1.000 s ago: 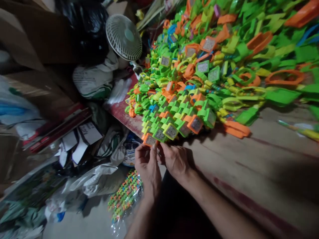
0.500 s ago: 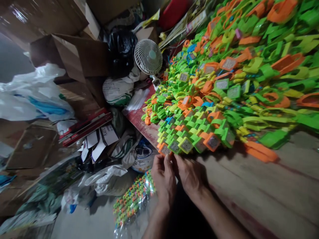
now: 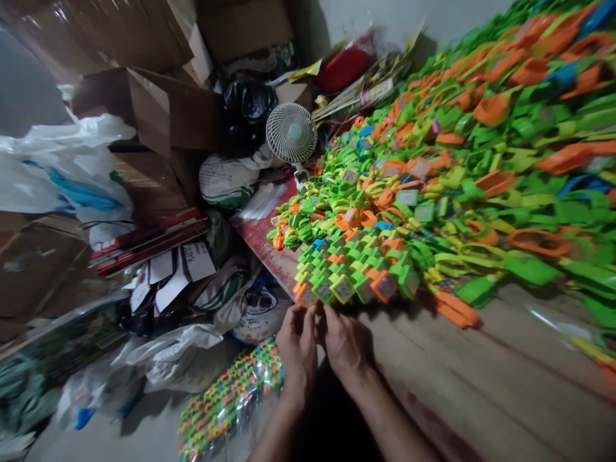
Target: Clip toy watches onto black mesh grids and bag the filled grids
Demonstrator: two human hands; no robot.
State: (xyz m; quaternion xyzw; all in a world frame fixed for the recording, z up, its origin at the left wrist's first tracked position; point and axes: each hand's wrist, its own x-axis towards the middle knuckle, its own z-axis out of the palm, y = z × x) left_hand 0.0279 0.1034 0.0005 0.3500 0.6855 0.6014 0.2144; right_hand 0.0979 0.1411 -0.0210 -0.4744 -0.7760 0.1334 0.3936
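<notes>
1. Green, yellow and orange toy watches (image 3: 353, 269), square-faced, sit in packed rows just beyond the left hand (image 3: 298, 343) and right hand (image 3: 347, 341).
2. Each grip is bunched nearly closed; what it holds is hidden.

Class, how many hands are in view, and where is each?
2: the left hand and, beside it, the right hand, both at the near edge of the stacked plastic pieces. No others show.

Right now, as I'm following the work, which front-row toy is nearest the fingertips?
The orange toy at the left end, just beyond the left hand; the second orange toy sits farther right.
</notes>
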